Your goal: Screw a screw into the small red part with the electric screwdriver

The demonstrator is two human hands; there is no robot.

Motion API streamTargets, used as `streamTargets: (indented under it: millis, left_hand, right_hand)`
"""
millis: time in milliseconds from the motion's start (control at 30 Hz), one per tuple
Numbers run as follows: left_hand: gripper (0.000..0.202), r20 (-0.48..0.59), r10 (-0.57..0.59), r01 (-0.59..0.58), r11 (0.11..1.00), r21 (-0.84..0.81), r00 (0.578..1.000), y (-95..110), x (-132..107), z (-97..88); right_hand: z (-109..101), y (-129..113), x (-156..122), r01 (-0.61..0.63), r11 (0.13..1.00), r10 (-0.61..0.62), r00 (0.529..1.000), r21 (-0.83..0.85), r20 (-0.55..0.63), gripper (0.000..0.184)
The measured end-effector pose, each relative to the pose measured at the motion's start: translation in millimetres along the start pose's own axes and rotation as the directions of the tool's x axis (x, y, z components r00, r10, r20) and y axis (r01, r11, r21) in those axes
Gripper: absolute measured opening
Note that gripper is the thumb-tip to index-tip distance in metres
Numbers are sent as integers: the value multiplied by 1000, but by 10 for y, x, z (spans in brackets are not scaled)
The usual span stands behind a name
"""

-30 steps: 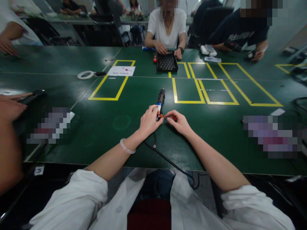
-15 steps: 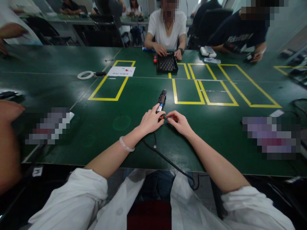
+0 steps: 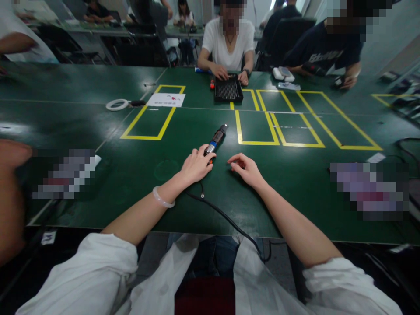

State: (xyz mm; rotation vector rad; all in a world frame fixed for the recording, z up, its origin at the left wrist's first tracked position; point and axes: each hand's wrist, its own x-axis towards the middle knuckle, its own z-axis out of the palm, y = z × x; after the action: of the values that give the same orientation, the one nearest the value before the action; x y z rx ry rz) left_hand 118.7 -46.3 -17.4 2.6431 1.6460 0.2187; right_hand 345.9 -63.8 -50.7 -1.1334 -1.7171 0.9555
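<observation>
My left hand [image 3: 197, 165] is closed around the rear part of a corded electric screwdriver [image 3: 216, 138], which lies low over the green table. Its silver tip points away from me and to the right. A blue band and a bit of orange show beside my fingers. The black cord [image 3: 226, 215] trails from under my left wrist across the table and over the near edge. A small ring hangs from a short loop by the cord. To the right, apart from the screwdriver, my right hand [image 3: 244, 169] hovers with loosely curved fingers and nothing visible in them.
Yellow tape outlines [image 3: 257, 143] mark the green table [image 3: 278, 197]. A paper sheet [image 3: 166, 100] and a white coiled cable [image 3: 117, 104] lie at left. Across from me, a person handles a black tray [image 3: 229, 94]. Blurred-out items [image 3: 367, 188] lie on both sides.
My left hand has moved left with the screwdriver, whose tip now leans more to the right. The gap to my right hand has widened; that hand has hardly moved.
</observation>
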Motion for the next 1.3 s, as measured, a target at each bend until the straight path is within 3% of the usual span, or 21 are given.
streamTargets:
  millis: [200, 400, 567, 700, 867, 967, 1067, 1133, 1300]
  left_hand:
    - [47, 68, -105, 102, 994, 47, 992, -614, -44, -47]
    - [52, 69, -250, 245, 966, 84, 966, -1596, -37, -31]
    - [54, 99, -415, 410, 910, 66, 904, -2341, -51, -135]
    - [54, 133, -545, 537, 838, 96, 828, -2717, -103, -280]
    - [51, 27, -623, 610, 773, 174, 782, -2874, -207, -367]
    - [47, -115, -620, 630, 751, 200, 776, -2830, -252, -341]
    - [42, -220, -647, 683, 708, 182, 730, -2734, -276, -299]
    - [39, -238, -671, 710, 683, 172, 703, -2666, -285, -287]
    - [31, -247, -654, 698, 690, 194, 715, -2546, -294, -330]
  right_hand:
    - [5, 23, 4, -6, 1000, 6, 1000, -9, 15, 16]
    - [4, -1, 7, -5, 1000, 5, 1000, -17, 21, 16]
    - [1, -25, 5, -12, 999, 14, 999, -45, 34, 16]
    - [10, -29, -2, -15, 998, 17, 999, -64, 42, 16]
    - [48, -9, -11, -49, 993, 41, 997, 105, 71, 19]
    - [65, -8, -12, -63, 988, 49, 994, 140, 96, 19]
    - [78, -15, -9, -69, 989, 57, 994, 128, 97, 18]
    - [88, -16, -3, -74, 991, 63, 993, 114, 97, 17]
    - [113, 2, 17, -92, 992, 80, 989, 88, 126, 18]
